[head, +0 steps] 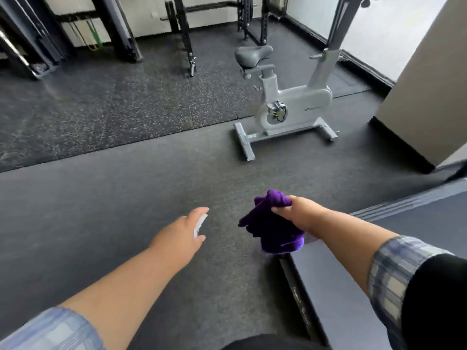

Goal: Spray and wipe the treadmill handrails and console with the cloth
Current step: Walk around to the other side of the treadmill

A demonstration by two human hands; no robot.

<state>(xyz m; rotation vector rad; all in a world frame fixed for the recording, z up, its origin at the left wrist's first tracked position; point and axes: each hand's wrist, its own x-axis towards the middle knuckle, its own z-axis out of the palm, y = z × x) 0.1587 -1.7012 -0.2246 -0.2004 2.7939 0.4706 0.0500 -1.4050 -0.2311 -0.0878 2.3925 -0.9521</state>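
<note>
Dark rubber gym floor (126, 198), speckled mats upper left. Grey exercise bike (285, 107) upper centre, racks behind. Right hand (298, 210) grips bunched purple cloth (273, 228), lower centre. Left hand (184, 231) curls round a white object (201, 223). Treadmill deck edge (379, 248) lower right.

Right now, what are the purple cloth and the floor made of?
The purple cloth looks like soft, fuzzy fabric, maybe microfibre: it bunches and droops from the right hand. The floor looks like matte rubber matting, dark and grainy, speckled farther back.
</note>
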